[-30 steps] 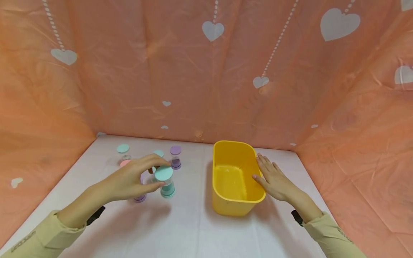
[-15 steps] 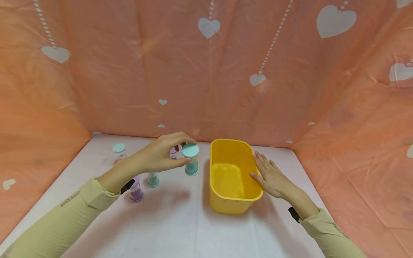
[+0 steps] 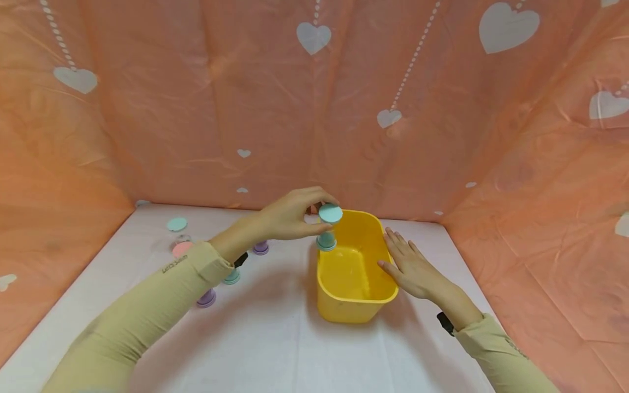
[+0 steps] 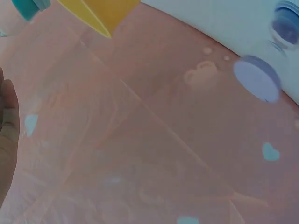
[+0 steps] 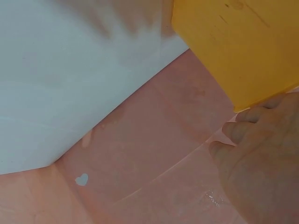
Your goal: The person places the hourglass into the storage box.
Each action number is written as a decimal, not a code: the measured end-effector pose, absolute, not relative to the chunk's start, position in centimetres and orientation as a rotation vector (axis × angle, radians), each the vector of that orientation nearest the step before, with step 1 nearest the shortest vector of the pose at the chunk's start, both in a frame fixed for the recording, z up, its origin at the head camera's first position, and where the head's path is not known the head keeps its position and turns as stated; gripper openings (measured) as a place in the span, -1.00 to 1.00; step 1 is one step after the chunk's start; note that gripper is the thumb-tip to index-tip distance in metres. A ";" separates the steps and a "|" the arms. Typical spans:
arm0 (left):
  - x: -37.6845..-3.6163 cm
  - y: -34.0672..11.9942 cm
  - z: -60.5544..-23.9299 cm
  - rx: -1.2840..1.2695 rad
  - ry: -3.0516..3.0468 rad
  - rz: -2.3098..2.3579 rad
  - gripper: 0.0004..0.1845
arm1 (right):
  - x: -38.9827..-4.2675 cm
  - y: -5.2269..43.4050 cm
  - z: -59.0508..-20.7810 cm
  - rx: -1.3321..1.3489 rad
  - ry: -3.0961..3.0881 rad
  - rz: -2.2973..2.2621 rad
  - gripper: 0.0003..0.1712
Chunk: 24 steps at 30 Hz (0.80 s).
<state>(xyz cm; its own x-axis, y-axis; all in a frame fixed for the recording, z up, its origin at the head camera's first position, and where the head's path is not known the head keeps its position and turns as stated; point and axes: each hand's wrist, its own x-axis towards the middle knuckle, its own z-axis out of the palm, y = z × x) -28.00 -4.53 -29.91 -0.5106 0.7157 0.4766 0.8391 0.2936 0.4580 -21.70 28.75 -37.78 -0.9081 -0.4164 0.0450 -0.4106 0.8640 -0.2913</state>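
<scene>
My left hand [image 3: 297, 214] pinches a mint-capped sand timer [image 3: 326, 240] between thumb and fingers, upright, overlapping the left rim of the yellow tub [image 3: 356, 311] in the head view. In the left wrist view, part of that sand timer [image 4: 30, 7] shows at the top left corner. Straight fingers of my right hand [image 3: 413, 268] rest along the tub's right rim, with the thumb over the edge. The right wrist view shows the right hand [image 5: 266, 154] against the tub's outer wall [image 5: 233, 42].
Left of the tub stand other sand timers: a purple one [image 3: 207, 298], a mint one [image 3: 232, 276], another purple one [image 3: 261, 248], a pink-topped one [image 3: 182, 249] and a mint-topped one [image 3: 177, 224]. The left forearm partly covers them. An orange heart-patterned sheet [image 3: 275, 109] walls the table.
My left hand has carried the mint sand timer rightward and up, from among the other timers to the tub's left rim. The right hand keeps its place on the tub.
</scene>
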 end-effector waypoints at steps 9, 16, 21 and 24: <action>-30.4 0.0 -30.9 -1.505 -2.497 -0.930 -0.57 | -21.9 28.8 -38.0 -0.669 3.017 -0.454 -0.14; -32.3 2.8 -32.8 -1.537 -2.599 -0.830 -0.55 | -21.9 28.8 -38.0 -0.670 3.012 -0.461 -0.14; -33.6 4.3 -34.1 -1.544 -2.665 -0.758 -0.55 | -21.9 28.9 -38.0 -0.684 3.020 -0.458 -0.15; -34.2 5.1 -34.7 -1.549 -2.691 -0.724 -0.56 | -21.9 28.9 -38.0 -0.684 3.020 -0.455 -0.16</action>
